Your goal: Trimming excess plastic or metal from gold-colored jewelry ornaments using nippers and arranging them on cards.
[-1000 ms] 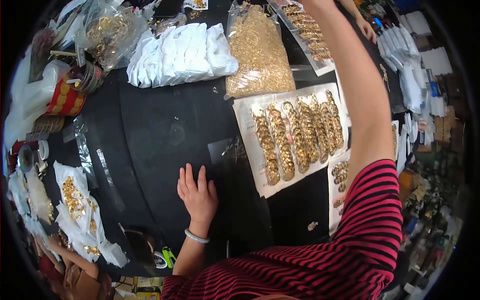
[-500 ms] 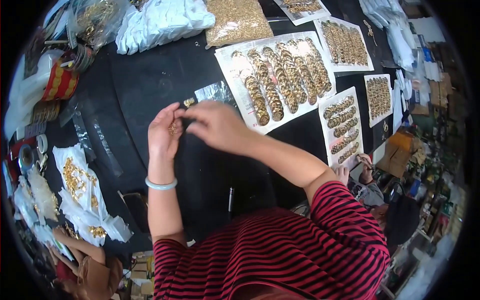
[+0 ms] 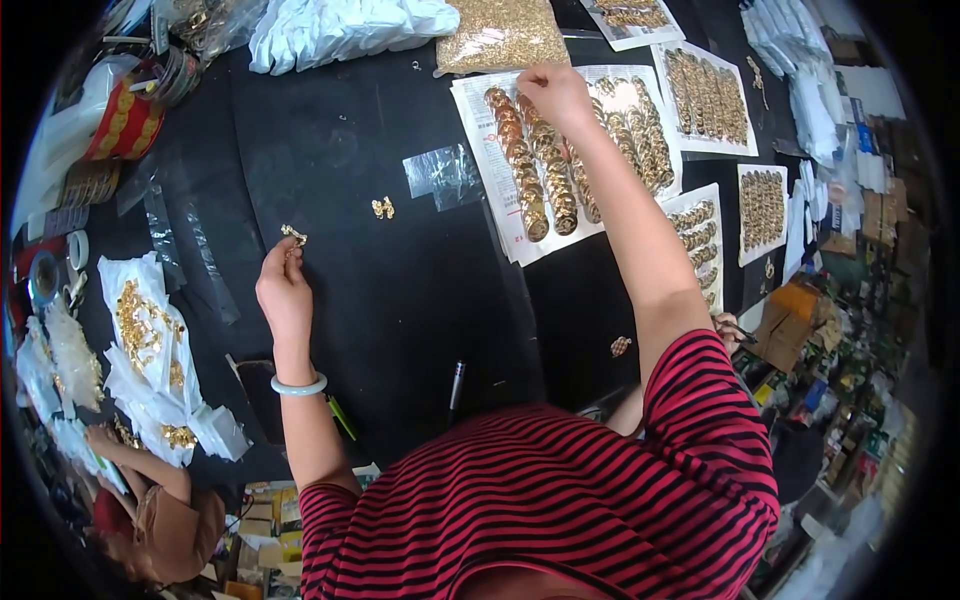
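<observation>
Your left hand (image 3: 285, 295) pinches a small gold piece (image 3: 293, 236), partly covered. Your right hand (image 3: 556, 97), fingers bunched, meets the far end of a row of gold discs (image 3: 556, 180); whether it holds one cannot be told. Your right forearm (image 3: 638, 225) hides some of the paper sheet (image 3: 508, 212) beneath. Beyond that hand, the view cuts off a bag of gold bits (image 3: 503, 42).

A slim pen (image 3: 457, 386) lies between a blue tape roll (image 3: 43, 277) at left and cardboard boxes (image 3: 782, 346) at right.
</observation>
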`<state>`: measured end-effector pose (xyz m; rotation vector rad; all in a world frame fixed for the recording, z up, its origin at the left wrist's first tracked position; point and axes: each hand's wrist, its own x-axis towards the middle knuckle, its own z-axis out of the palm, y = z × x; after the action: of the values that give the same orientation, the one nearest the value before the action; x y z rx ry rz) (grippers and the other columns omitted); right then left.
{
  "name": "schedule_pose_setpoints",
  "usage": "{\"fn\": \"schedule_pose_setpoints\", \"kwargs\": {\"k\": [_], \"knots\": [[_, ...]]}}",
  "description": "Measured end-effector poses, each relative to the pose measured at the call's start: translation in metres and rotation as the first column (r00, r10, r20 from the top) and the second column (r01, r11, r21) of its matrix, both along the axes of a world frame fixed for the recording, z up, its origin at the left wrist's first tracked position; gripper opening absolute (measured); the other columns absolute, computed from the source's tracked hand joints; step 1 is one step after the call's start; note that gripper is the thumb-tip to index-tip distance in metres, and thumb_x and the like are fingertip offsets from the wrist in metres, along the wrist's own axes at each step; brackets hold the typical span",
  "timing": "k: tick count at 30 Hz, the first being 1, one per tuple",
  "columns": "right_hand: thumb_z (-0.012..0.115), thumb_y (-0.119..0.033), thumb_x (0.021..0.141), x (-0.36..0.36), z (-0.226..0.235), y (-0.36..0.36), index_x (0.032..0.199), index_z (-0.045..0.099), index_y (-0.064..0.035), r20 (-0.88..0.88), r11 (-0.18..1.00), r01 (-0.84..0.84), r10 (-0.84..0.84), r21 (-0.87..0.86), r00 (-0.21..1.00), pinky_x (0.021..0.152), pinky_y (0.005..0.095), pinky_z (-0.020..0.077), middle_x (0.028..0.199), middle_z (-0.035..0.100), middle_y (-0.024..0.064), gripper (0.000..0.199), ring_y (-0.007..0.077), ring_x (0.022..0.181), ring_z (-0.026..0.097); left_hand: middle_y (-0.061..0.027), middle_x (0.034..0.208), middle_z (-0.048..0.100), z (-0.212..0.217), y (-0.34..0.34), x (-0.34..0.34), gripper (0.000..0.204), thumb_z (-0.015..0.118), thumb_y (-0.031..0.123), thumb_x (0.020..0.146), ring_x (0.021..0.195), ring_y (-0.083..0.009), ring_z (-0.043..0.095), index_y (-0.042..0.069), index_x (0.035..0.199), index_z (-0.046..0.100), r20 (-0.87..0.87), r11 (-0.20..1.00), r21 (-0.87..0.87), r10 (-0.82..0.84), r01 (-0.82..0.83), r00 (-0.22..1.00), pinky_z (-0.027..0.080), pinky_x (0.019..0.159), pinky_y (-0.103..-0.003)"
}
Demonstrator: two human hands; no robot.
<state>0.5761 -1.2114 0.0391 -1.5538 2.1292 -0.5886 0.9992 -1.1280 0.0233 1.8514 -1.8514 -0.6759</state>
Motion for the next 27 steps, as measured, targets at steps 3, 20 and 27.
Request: {"fn": "schedule_pose_setpoints", "kwargs": {"k": [3,20,27], "knots": [[0.071,-0.019,0.083,0.004,0.002,0.022,0.096,0.073,-0.0035,0.036,1.0,0.002,-0.002,-0.004,0.999,0.067,0.029,0.0518,0.082,0.072,0.0089,0.02,0.0165,0.073,0.067,-0.0119,0.095,0.072,-0.007,0.005,-0.004,0.022,0.054,0.004,0.096,0.084,-0.0153,0.069,0.0,0.113,0.066,-0.187,0.996,-0.043,-0.085,0.078,0.979,0.054,0.076,-0.028],[0.072,-0.01,0.08,0.047,-0.012,0.194,0.091,0.071,-0.0023,0.016,0.978,0.131,-0.13,-0.162,0.991,0.065,0.0337,0.0511,0.081,0.065,0.0104,0.013,0.0222,0.067,0.063,-0.009,0.095,0.068,-0.001,0.074,-0.025,0.024,0.058,0.005,0.093,0.073,-0.0173,0.064,0.004,0.115,0.065,-0.249,0.957,0.251,-0.08,0.144,0.965,0.052,0.067,-0.029],[0.066,-0.011,0.082,0.051,-0.019,0.194,0.089,0.069,-0.0043,-0.08,0.992,0.113,-0.118,-0.06,0.99,0.074,0.0431,0.0518,0.088,0.063,0.0142,0.01,0.0332,0.084,0.063,-0.0134,0.112,0.062,0.03,0.096,-0.046,0.024,0.063,0.002,0.084,0.108,-0.0344,0.054,0.004,0.107,0.066,0.014,0.98,-0.029,-0.195,0.195,0.981,0.043,0.096,-0.042]]}}
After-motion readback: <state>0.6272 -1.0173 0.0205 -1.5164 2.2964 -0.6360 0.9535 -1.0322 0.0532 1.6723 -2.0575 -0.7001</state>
